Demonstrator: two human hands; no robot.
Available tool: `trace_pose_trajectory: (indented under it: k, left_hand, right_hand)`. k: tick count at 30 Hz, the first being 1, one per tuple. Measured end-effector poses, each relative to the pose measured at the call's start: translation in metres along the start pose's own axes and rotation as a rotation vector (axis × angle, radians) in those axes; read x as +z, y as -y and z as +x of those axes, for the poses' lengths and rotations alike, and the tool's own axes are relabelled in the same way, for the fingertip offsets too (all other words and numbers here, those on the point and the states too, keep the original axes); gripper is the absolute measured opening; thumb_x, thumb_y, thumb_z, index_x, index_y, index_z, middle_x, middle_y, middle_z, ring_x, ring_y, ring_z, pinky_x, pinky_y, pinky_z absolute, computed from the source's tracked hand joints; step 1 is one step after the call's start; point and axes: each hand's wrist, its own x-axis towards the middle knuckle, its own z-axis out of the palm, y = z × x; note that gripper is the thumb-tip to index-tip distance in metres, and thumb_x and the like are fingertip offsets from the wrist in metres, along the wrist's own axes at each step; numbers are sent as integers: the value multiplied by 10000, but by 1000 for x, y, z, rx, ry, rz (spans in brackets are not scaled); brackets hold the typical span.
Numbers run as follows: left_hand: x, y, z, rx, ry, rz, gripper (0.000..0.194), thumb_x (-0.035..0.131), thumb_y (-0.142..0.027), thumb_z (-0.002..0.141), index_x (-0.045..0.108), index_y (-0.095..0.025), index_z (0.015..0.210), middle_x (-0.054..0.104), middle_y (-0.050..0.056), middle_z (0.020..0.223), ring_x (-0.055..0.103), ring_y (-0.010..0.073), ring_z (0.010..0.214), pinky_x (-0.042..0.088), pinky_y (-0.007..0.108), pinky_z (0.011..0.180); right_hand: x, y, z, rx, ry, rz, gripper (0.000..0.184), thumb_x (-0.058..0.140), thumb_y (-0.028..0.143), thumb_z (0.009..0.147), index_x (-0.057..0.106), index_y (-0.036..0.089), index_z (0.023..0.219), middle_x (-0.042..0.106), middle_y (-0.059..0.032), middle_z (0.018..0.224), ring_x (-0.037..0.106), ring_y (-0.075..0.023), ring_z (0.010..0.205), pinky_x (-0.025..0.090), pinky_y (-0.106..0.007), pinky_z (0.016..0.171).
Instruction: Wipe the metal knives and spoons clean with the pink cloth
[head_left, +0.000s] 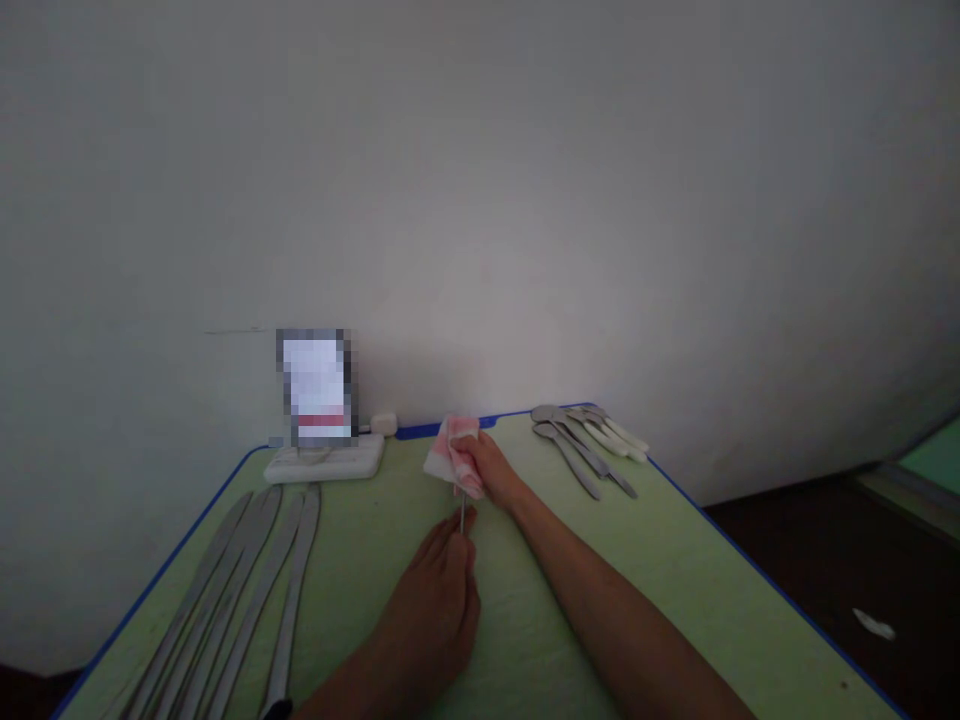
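Note:
My left hand (442,590) is closed around the lower part of a thin metal piece of cutlery (463,514) over the middle of the table. Its upper end is covered by a pink and white cloth (459,450), so I cannot see what kind it is. Pinched around that cloth is my right hand (486,468), just beyond my left. Several metal table knives (255,590) lie side by side to the left. A loose group of spoons (566,455) lies at the back right, a few with white handles (619,440).
A blurred-out lit screen (319,390) stands at the back left behind a white power strip (326,458), with a white plug (384,424) beside it. The green table (360,540) has a blue edge and meets the wall. A small white scrap (874,624) lies on the dark floor at right.

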Motion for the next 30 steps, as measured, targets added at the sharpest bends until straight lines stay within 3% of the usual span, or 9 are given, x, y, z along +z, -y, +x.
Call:
trace_pose_trajectory:
  k: [6, 11, 14, 21, 30]
  left_hand:
    - [-4, -2, 0, -14, 53, -10, 234, 357, -38, 784, 502, -160, 921, 461, 139, 1342, 381, 230, 1274, 352, 466, 1054]
    - [1, -3, -3, -42, 141, 88, 313, 349, -56, 796, 521, -107, 1053, 429, 170, 1378, 322, 260, 1316, 317, 477, 1070]
    - [6, -2, -6, -39, 132, 124, 333, 350, -54, 792, 528, -106, 1070, 414, 167, 1391, 296, 260, 1328, 311, 477, 1073]
    - [3, -2, -5, -20, 135, 127, 358, 358, -46, 770, 545, -109, 1069, 406, 152, 1401, 288, 239, 1333, 298, 455, 1087]
    - [-3, -4, -3, -1, 160, 74, 322, 376, -37, 740, 542, -125, 1001, 376, 151, 1419, 263, 245, 1341, 308, 482, 1079]
  right_hand:
    - [1, -1, 0, 2, -22, -43, 83, 524, 253, 669, 515, 172, 652, 492, 52, 422, 406, -95, 310, 384, -220, 301]
    - [-9, 3, 7, 64, -174, 237, 165, 450, 296, 710, 513, 162, 636, 505, 22, 422, 426, -101, 318, 323, -195, 262]
    - [-15, 6, 10, 44, -220, 399, 190, 414, 302, 751, 535, 158, 724, 559, 8, 479, 458, -100, 343, 315, -182, 274]
    - [-17, 4, 11, 8, -217, 385, 379, 448, 556, 792, 527, 186, 792, 549, 28, 482, 435, -91, 338, 335, -190, 311]
    - [-16, 7, 11, -7, -120, 459, 262, 429, 407, 820, 508, 181, 714, 531, 41, 474, 412, -80, 338, 380, -207, 348]
